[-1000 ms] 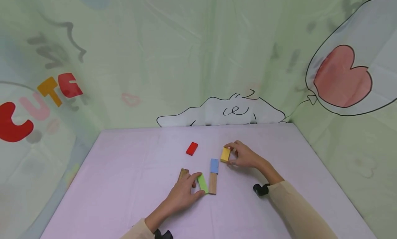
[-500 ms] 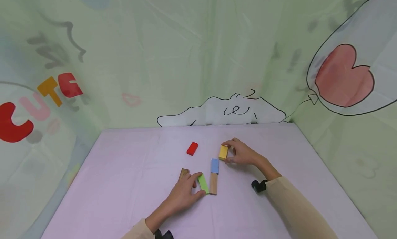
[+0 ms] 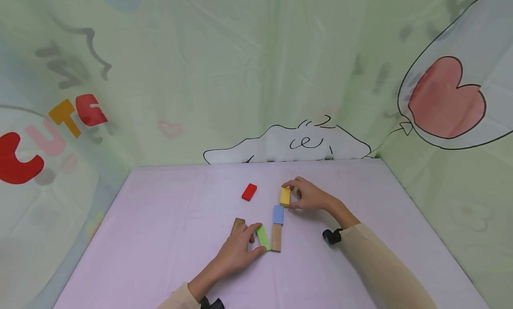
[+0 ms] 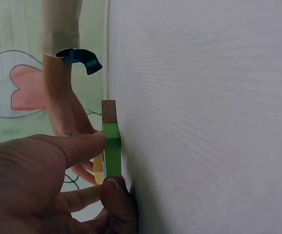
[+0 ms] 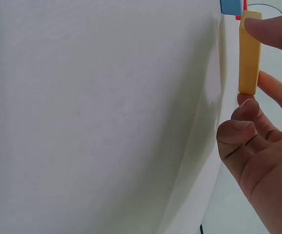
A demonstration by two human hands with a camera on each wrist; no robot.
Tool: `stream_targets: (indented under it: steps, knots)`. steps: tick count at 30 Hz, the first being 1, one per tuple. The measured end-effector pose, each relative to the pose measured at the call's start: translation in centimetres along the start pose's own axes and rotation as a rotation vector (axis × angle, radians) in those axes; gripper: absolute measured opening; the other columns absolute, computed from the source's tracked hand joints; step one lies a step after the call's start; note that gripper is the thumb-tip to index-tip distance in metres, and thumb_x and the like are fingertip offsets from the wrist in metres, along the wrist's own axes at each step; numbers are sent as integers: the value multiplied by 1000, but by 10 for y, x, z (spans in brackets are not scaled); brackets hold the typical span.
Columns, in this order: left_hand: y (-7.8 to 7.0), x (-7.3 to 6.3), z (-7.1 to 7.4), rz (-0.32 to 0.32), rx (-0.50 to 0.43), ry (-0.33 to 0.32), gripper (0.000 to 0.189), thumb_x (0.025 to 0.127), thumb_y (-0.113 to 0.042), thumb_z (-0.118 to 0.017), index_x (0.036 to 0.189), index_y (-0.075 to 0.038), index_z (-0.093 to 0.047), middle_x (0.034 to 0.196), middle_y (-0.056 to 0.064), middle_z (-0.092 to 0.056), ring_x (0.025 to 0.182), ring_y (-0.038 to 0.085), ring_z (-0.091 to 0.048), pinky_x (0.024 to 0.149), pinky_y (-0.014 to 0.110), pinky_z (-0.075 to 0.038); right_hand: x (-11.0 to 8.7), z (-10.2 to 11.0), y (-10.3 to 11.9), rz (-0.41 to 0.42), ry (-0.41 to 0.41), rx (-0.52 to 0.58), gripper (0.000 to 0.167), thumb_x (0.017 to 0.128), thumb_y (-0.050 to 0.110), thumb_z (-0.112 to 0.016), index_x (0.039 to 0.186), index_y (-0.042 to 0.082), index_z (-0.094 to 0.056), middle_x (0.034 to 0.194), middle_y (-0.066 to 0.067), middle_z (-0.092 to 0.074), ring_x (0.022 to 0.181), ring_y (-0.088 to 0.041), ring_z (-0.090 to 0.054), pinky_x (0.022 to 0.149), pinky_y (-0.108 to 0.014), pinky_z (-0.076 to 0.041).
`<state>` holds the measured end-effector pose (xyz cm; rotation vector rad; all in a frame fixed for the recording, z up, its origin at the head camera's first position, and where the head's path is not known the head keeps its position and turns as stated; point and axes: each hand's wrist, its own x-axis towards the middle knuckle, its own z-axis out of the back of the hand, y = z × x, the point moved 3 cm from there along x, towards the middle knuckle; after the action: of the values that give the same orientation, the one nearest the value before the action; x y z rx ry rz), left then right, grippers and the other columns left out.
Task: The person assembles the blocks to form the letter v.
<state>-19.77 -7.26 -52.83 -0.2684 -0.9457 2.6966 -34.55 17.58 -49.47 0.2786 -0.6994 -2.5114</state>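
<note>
Between thumb and fingertips my right hand [image 3: 310, 195] pinches a yellow block [image 3: 285, 196], held near the far end of a blue block [image 3: 278, 214]. In the right wrist view the yellow block [image 5: 250, 53] appears raised off the table. The blue block lines up end to end with a plain wooden block [image 3: 276, 237]. My left hand [image 3: 237, 249] pinches a green block [image 3: 262, 237] by its ends; the near end meets the plain wooden block and the far end slants left. A darker wooden block [image 3: 238, 224] lies partly hidden behind the left hand.
A red block [image 3: 249, 192] lies alone farther back, left of the yellow one. Pale cloth covers the table [image 3: 160, 220]. Printed curtains [image 3: 224, 77] rise along its back and sides. Black devices are strapped to both wrists.
My right hand has carried the yellow block leftward and slightly farther back, to beyond the blue block's far end. The left hand and the green block have stayed in place.
</note>
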Motion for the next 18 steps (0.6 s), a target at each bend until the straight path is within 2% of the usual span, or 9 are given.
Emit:
stream_targets:
  steps: [18]
  knots:
    - [-2,-2,3,-17,-7,2,66,94,-38,-79,152,-18,-55,97,-4,-54,73,8,-44,61,22,-36,13,0,6,-2,67,-26,61,87,20,-85,143,12,-62,126,-14,-61,97,-22,-55,81,-30,-49]
